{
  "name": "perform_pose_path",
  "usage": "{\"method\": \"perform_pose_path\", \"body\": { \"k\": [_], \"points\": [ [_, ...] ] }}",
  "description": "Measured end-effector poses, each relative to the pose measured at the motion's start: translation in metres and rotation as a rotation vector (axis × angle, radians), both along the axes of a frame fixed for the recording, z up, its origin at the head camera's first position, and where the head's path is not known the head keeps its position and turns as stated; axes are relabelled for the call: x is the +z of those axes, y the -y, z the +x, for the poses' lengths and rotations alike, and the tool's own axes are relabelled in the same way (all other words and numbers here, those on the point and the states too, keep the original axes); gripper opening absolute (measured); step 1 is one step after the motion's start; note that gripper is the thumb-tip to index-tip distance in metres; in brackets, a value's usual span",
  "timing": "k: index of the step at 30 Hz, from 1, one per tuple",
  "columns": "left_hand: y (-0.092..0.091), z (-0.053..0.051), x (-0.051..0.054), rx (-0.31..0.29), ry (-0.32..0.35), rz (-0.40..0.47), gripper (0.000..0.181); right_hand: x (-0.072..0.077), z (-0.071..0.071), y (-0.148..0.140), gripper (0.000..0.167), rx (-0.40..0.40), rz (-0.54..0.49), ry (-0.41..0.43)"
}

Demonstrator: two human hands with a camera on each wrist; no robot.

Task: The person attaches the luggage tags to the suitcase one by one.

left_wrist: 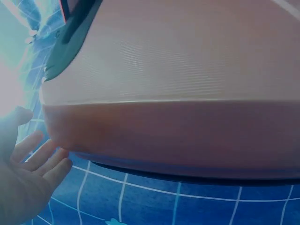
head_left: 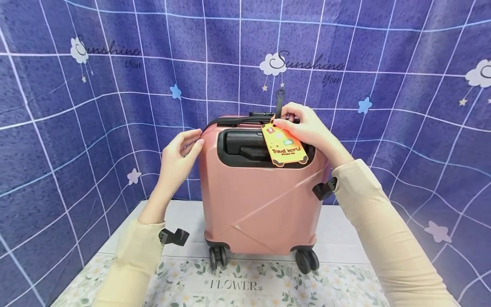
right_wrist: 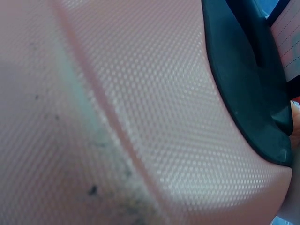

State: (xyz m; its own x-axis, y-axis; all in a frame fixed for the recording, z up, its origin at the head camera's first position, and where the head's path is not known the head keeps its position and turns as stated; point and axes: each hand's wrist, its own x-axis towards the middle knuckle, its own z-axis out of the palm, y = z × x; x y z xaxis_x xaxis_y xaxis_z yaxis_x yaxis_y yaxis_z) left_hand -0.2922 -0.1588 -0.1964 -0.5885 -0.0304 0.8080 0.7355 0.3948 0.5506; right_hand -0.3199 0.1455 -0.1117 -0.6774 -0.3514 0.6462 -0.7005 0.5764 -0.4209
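Yellow tag (head_left: 284, 144), top in pinch of right hand (head_left: 305, 124), loose-fingered left hand (head_left: 177, 157) beside pink suitcase (head_left: 264, 200)

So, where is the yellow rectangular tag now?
In the head view, the yellow rectangular tag is held in the right hand, before the right half of the black recess in the pink hard-shell suitcase.
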Motion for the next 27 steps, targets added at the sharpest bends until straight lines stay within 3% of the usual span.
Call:
{"method": "perform_pose_path", "body": {
  "k": [11, 22, 27],
  "points": [
    [-0.011, -0.008, 0.030, -0.030, -0.002, -0.072, 0.035, -0.001, 0.000, 0.001, 0.016, -0.014, -0.014, 0.008],
    [-0.037, -0.022, 0.068, 0.049, 0.027, -0.243, 0.033, -0.001, -0.002, 0.000, 0.015, -0.007, -0.020, 0.018],
    [-0.046, -0.029, 0.079, 0.081, 0.056, -0.335, 0.031, -0.001, 0.000, 0.001, 0.014, -0.004, -0.026, 0.026]
  ]
}}
